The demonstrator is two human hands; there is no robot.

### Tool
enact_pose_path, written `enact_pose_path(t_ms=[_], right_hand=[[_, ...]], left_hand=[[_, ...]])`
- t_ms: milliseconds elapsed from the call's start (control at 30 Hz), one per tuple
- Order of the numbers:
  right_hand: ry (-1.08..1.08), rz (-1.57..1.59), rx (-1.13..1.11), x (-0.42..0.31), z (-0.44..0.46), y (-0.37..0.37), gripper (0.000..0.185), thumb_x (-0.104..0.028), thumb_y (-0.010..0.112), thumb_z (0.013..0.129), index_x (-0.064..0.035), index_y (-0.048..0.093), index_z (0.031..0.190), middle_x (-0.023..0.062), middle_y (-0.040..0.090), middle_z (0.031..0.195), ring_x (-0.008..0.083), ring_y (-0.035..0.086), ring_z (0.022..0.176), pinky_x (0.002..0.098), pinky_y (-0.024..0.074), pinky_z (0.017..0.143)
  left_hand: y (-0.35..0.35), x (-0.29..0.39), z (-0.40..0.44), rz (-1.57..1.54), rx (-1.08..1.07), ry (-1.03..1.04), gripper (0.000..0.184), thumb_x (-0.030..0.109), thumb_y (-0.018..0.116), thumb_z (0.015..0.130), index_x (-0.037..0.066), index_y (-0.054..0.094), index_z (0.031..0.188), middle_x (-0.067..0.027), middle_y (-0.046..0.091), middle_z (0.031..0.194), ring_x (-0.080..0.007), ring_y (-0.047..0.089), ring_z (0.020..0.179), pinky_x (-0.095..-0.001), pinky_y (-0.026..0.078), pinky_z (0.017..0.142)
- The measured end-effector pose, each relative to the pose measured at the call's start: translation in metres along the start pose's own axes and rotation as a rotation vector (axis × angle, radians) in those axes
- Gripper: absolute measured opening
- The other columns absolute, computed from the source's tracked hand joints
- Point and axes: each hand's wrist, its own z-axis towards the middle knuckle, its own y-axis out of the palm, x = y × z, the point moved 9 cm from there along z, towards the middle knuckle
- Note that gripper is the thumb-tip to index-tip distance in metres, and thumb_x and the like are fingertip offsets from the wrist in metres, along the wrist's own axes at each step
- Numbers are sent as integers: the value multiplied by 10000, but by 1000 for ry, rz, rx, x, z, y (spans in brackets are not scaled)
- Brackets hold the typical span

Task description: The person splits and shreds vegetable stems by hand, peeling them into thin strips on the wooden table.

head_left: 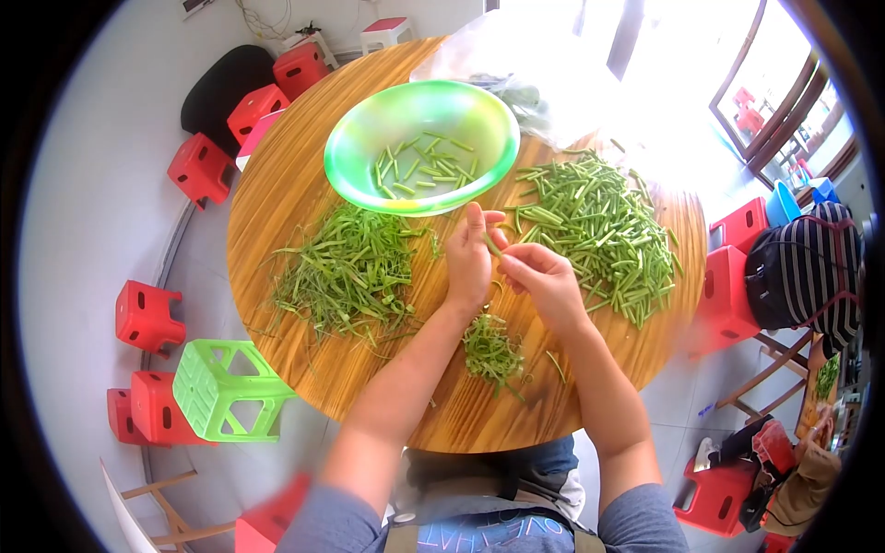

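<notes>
A short green vegetable stem (492,245) runs between my two hands, above the middle of the round table. My left hand (469,261) has its thumb upright and its fingers partly curled about the upper part of the stem. Thumb and fingertips of my right hand (544,279) pinch the lower end. Just beyond my hands, a green-and-white plastic basin (346,170) holds several cut stem pieces. To the right lies a large heap of cut green stems (604,226). A pile of leafy greens (355,276) is on the left, and a small heap of thin peelings (491,350) lies below my hands.
A wooden round table (442,419) bears everything. Clear plastic bags (553,92) lie at its far edge. Red stools (147,315) and a green stool (226,392) stand to the left. At right are more red stools (724,300), a striped bag (816,267) and another person (802,484).
</notes>
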Motion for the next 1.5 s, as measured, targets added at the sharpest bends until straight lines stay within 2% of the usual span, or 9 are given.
enact_pose_path(t_ms=[133,433,533,567,633,667,1000,1167,1500], right_hand=[[-48,-36,-69,-4,-5,17,154,-141,638,827,-5,608,894,-12,591,760,49,505,656,191,410,606],[52,-16,-71,5,-6,15,165,-168,646,819,-20,613,883,-14,594,751,52,520,668,192,409,609],[17,-75,-58,-1,-8,16,154,-165,641,818,-29,620,889,-10,606,761,52,516,655,190,397,605],[-10,-55,-67,7,-4,12,168,-174,642,822,-26,620,899,-10,609,764,49,532,667,193,410,600],[-133,-152,9,3,-3,2,149,-129,635,829,-17,622,926,-10,607,771,45,525,672,191,416,589],[-199,-193,62,-3,-4,-1,145,-111,629,833,-13,622,939,-10,605,779,45,521,674,191,416,587],[-418,-299,60,-26,-8,-4,127,-78,617,833,7,641,924,-4,539,750,52,496,660,192,394,580],[-393,-317,44,-25,-7,-2,113,-60,605,835,15,638,914,-6,533,746,45,488,642,182,386,557],[-642,-562,166,-46,-19,4,83,-29,587,813,14,620,876,-2,536,725,33,449,579,186,367,504]], left_hand=[[0,-13,-2,-222,-1,-152,493,441,331,943,-19,499,999,3,399,599,-90,389,566,-203,354,545],[4,-7,-5,-285,45,-154,436,407,396,941,-5,529,884,28,390,520,-60,379,470,-197,321,450],[2,-6,-6,-232,58,-166,440,420,419,930,-3,530,883,29,391,519,-57,368,452,-196,308,438],[1,14,-6,88,56,63,438,422,428,926,-1,531,880,28,396,519,-55,376,460,-197,306,436],[-3,14,-2,167,59,134,423,412,441,924,4,539,871,25,410,521,-52,388,462,-198,302,428],[-7,-4,3,-55,61,-38,411,401,445,926,6,546,864,22,418,522,-51,393,456,-197,299,421],[1,12,-4,363,25,8,367,356,456,932,27,581,830,29,407,519,-44,383,454,-211,301,427],[-1,14,-4,385,59,39,361,350,463,930,24,584,830,26,421,524,-47,394,479,-220,313,449],[2,23,-15,392,106,46,355,336,477,925,8,585,845,14,444,556,-58,404,494,-221,325,463]])
